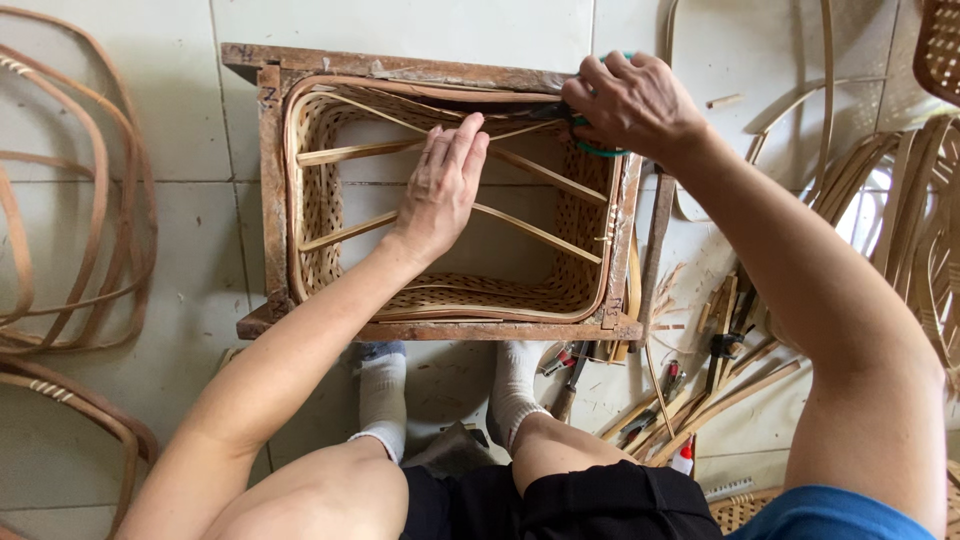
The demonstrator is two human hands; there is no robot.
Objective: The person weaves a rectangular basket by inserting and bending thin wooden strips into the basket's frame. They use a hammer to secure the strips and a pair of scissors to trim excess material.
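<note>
A woven rattan basket point(320, 250) sits inside a rough wooden frame point(272, 190) on the tiled floor. Thin cane slats point(540, 235) cross its open middle. My left hand point(442, 185) lies flat with fingers together on the crossing slats near the basket's far side. My right hand point(628, 100) grips a green-handled tool point(600, 150) at the basket's far right corner, its dark tip pointing left along the rim. Most of the tool is hidden under my fingers.
Bent rattan hoops point(70, 250) lie at the left. Cane strips and curved pieces point(900, 200) pile up at the right. Hand tools and offcuts point(650, 400) scatter on the floor beside my socked feet point(385, 390). A woven panel point(940, 45) shows at top right.
</note>
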